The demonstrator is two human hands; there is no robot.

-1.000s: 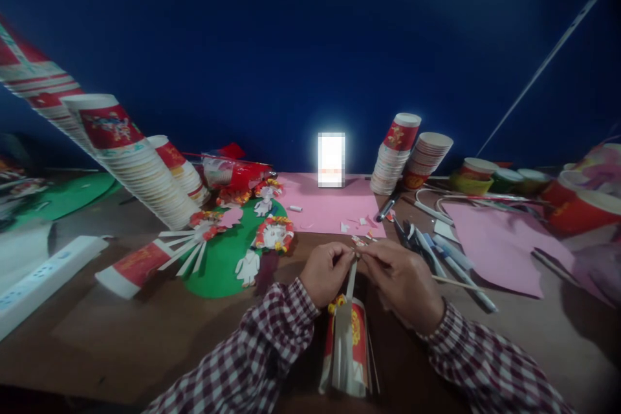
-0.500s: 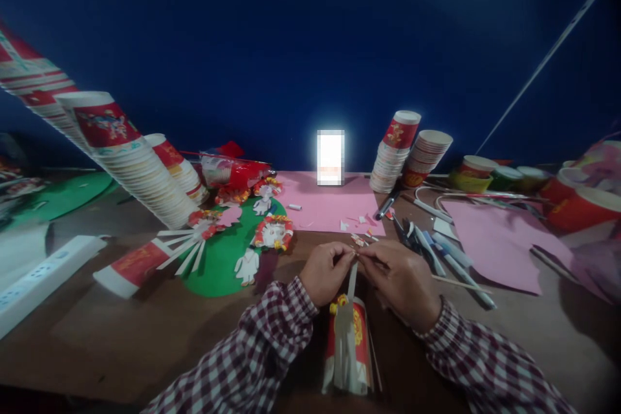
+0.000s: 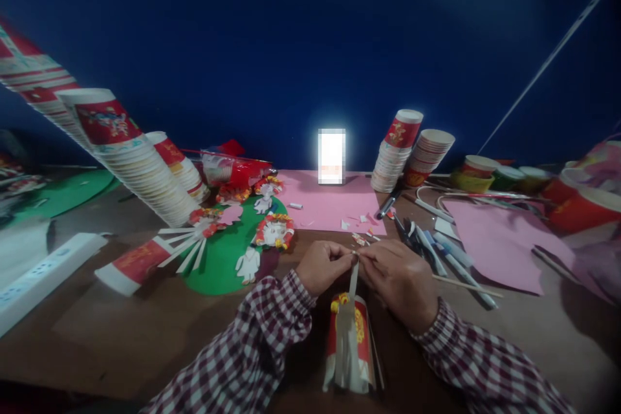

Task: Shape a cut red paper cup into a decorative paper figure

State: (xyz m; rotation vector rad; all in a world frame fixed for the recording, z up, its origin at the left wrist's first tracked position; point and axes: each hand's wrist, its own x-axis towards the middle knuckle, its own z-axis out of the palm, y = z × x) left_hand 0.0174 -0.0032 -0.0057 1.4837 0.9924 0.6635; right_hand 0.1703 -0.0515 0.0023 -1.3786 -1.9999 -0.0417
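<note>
In front of me lies a red paper cup (image 3: 359, 330) cut into several strips, its pale strips pointing both toward and away from me. One narrow paper strip (image 3: 354, 279) rises from it to my fingertips. My left hand (image 3: 324, 266) pinches the strip's far end between thumb and forefinger. Close against it, my right hand (image 3: 402, 277) is closed on the same end, which looks curled or folded there. The fingers hide most of that tip. Yellow curled bits (image 3: 340, 301) sit at the cup's upper left.
Tall stacks of paper cups (image 3: 140, 168) lean at left, with shorter stacks (image 3: 392, 155) at back right. Nearby are a green sheet with paper cutouts (image 3: 213, 278), pink paper (image 3: 325, 207), pens (image 3: 429, 249), a power strip (image 3: 51, 278) and a glowing blurred screen (image 3: 332, 155).
Both hands stay nearly in place, fingertips still together at the strip's end, with only slight finger movement. The view has shifted a little; the cup lies where it was.
</note>
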